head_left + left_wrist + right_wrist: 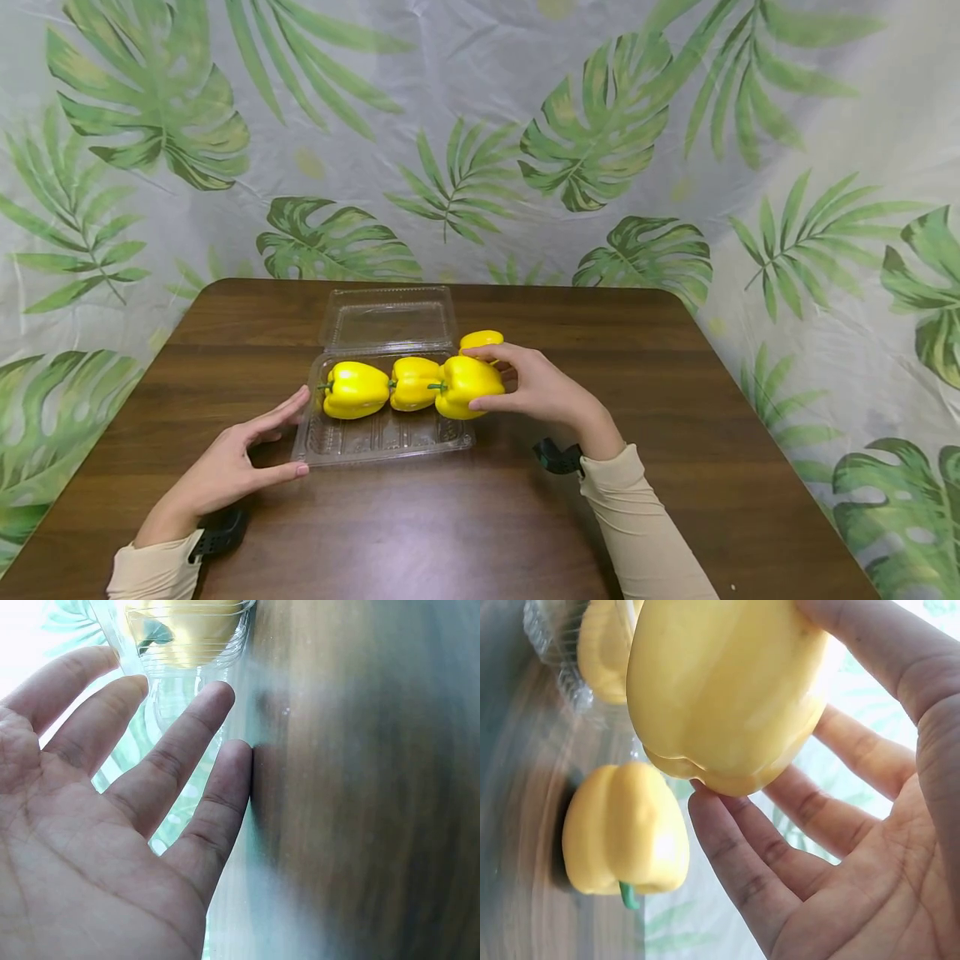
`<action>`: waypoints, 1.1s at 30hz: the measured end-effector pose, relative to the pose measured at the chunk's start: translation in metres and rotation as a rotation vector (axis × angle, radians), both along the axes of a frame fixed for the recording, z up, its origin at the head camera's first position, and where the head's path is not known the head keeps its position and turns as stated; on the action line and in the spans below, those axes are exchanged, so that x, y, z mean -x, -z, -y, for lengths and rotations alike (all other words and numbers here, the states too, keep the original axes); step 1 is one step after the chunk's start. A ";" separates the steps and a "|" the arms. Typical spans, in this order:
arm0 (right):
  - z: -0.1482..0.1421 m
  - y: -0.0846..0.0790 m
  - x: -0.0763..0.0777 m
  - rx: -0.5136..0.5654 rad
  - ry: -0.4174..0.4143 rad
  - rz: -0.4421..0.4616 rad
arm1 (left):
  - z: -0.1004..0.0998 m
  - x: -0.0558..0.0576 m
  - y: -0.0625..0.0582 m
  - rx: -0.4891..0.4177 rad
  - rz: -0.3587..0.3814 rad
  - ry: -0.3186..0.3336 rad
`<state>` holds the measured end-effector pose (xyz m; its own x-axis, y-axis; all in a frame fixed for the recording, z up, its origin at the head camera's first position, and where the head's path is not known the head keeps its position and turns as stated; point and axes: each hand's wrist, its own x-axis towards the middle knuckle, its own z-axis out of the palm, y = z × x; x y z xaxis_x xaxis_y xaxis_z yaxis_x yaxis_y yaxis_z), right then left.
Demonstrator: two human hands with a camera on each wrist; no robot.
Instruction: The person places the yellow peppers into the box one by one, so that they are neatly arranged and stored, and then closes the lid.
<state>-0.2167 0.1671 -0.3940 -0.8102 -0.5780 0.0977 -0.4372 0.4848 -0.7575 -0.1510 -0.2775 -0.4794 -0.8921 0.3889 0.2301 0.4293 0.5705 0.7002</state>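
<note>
Yellow pepper at the clear tray's right end, centre frame: your right hand's got it pinched, thumb and fingers. Left hand's spread, gripping nothing, by the tray's left edge.

Yep. I'd brace that edge with your left, then ease down gently, stem clear of the middle pepper. Mind your knuckles on the loose pepper behind.

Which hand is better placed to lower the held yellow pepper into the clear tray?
Probably the right hand: it grips that pepper at the right end of the tray. The left hand, by the tray's left edge, holds nothing.
</note>
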 end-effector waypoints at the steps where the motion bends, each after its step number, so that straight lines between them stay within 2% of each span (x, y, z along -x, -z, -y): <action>1: 0.001 -0.001 0.000 -0.006 -0.005 -0.005 | 0.000 0.000 0.000 -0.001 0.001 0.000; 12: 0.015 -0.005 0.002 -0.046 -0.037 -0.024 | 0.000 -0.001 0.000 -0.006 -0.005 -0.005; 21: 0.025 -0.011 0.005 -0.055 -0.063 0.003 | 0.000 -0.001 -0.001 0.001 -0.004 -0.010; 33: 0.041 -0.021 0.010 -0.224 -0.115 -0.075 | 0.000 0.000 -0.001 0.016 0.014 -0.020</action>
<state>-0.2266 0.1261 -0.3728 -0.7330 -0.6801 0.0146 -0.5503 0.5802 -0.6004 -0.1510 -0.2777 -0.4785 -0.9027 0.3747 0.2115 0.4082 0.5902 0.6964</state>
